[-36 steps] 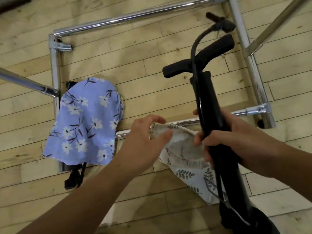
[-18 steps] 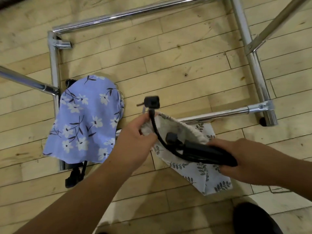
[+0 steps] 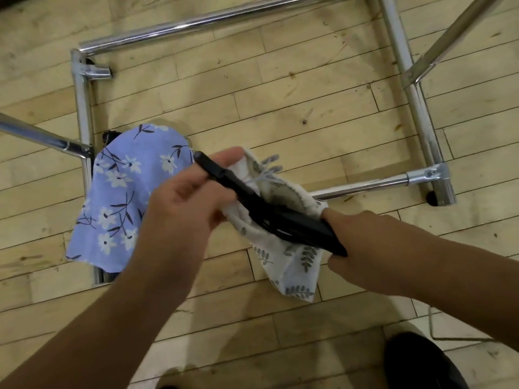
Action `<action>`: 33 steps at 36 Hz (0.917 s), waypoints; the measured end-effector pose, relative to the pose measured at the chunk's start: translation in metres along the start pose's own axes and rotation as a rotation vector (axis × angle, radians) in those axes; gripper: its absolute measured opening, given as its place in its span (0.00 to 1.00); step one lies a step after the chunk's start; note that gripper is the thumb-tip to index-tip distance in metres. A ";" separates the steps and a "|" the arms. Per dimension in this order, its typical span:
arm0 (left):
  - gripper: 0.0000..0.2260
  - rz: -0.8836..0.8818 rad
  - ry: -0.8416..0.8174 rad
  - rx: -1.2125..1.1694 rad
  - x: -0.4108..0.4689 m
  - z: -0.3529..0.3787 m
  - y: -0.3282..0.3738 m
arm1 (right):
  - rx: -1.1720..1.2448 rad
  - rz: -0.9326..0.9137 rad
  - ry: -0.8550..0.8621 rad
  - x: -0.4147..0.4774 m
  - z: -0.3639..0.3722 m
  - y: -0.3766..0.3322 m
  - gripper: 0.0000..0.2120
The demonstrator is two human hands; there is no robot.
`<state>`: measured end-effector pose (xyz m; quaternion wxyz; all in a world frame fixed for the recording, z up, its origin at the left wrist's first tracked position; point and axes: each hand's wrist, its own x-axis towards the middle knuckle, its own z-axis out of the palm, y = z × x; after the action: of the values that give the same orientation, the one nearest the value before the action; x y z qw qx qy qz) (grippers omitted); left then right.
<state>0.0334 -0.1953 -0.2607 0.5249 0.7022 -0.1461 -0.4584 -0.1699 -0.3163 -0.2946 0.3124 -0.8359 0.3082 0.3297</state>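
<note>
A black pump [image 3: 269, 214] lies slanted across the mouth of a white drawstring bag with a grey leaf print [image 3: 289, 265], its lower part over the bag's opening. My left hand [image 3: 191, 203] pinches the bag's rim and the pump's upper end between thumb and fingers. My right hand [image 3: 362, 242] grips the pump's lower end together with the bag's side. The bag hangs below both hands above the floor.
A blue cloth with white flowers [image 3: 123, 197] drapes over a chrome tube frame [image 3: 84, 116] at the left. More chrome bars [image 3: 421, 124] run behind and to the right on the pale wood floor. A dark shape [image 3: 415, 360] sits at the bottom right.
The pump stood upright one second ago, then came down to lie slanted over the bag's mouth. My left hand shifted up onto its upper end.
</note>
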 end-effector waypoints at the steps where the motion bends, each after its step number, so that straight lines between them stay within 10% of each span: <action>1: 0.15 -0.048 -0.032 -0.101 0.002 -0.003 0.005 | 0.012 0.000 0.009 0.002 -0.002 -0.002 0.25; 8: 0.14 -0.015 -0.121 -0.150 -0.001 -0.012 0.037 | 0.230 0.003 -0.205 -0.001 -0.034 -0.009 0.53; 17: 0.17 0.251 -0.138 0.469 -0.048 -0.008 0.116 | 0.414 0.109 -0.209 -0.060 -0.082 -0.032 0.21; 27: 0.14 0.401 -0.262 0.820 -0.158 -0.004 0.243 | 0.490 0.296 -0.204 -0.183 -0.149 -0.112 0.16; 33: 0.13 0.352 -0.413 0.773 -0.249 0.005 0.272 | 0.815 0.103 -0.146 -0.260 -0.158 -0.146 0.11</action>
<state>-0.0289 -0.1381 0.0983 0.2546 0.7047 -0.5245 -0.4044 -0.1623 -0.2605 0.0382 0.6218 -0.6017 0.4321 0.2543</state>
